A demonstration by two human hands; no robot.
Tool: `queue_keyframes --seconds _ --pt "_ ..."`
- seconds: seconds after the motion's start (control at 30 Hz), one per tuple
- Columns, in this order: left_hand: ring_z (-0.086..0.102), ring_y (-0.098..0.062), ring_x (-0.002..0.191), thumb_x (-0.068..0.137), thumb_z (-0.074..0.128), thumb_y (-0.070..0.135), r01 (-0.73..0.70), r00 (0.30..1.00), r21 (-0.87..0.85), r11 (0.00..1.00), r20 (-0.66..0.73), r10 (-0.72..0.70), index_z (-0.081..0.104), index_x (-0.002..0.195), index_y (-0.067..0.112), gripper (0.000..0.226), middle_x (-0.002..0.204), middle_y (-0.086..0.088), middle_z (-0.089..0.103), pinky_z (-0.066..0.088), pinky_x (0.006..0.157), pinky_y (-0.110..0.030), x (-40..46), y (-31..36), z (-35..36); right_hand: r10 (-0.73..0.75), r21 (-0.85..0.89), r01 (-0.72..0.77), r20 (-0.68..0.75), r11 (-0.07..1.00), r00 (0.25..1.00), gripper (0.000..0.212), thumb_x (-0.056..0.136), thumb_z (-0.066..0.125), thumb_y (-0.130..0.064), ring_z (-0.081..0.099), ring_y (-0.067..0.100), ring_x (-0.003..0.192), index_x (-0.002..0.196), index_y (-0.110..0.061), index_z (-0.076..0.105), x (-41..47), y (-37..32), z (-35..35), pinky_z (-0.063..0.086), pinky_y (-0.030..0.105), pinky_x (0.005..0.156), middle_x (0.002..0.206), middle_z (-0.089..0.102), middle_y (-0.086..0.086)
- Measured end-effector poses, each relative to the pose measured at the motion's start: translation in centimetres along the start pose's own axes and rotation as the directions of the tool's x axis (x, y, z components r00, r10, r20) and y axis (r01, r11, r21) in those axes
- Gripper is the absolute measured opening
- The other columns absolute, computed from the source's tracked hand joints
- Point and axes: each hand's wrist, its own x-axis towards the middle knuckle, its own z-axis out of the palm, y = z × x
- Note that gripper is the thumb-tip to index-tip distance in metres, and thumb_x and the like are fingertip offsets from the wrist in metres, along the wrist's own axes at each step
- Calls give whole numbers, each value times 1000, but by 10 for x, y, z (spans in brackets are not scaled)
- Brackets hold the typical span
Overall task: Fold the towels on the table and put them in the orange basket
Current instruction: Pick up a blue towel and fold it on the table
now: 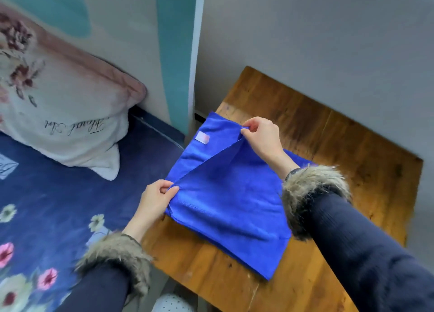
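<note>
Fingers of the left hand (156, 195) pinch the blue towel (225, 194) at its near corner, mid-frame on the wooden table (352, 147); the right hand (260, 135) pinches the far corner. Uneven pull could skew the fold or drag cloth off the table's left edge. Bare wood lies right; no basket visible.

A blue towel (225, 194) lay on the wooden table (352, 151), its upper layer lifted along one edge. The left hand (156, 200) pinched the near corner, the right hand (261, 136) the far one (both sleeves fur-cuffed). A floral pillow (58, 114) rested on the bed (47, 206) beside the table.
</note>
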Motion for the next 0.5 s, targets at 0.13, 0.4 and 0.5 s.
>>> queue_keyframes --seconds 0.13,0.4,0.5 --pt "59 -19 84 86 63 16 52 995 82 995 -86 -44 68 97 9 14 86 -3 66 37 70 -21 25 -26 0 -83 -319 157 233 935 969 30 82 39 1 52 35 101 104 2 61 29 -6 29 44 37 88 107 56 17" --pt "41 -22 97 85 66 26 15 985 321 947 -167 41 66 85 11 15 100 -4 50 38 89 -33 40 -54 5 -244 -713 406 324 572 914 21 87 43 -2 43 33 104 102 0 58 73 -14 63 30 38 69 112 49 16" --pt "38 -25 116 87 64 29 19 994 349 937 -105 19 62 83 15 14 122 -2 46 31 94 -38 46 -59 6 -311 -710 518 415 476 855 21 88 47 -9 39 30 116 106 -2 57 92 -15 76 34 39 77 122 47 12"
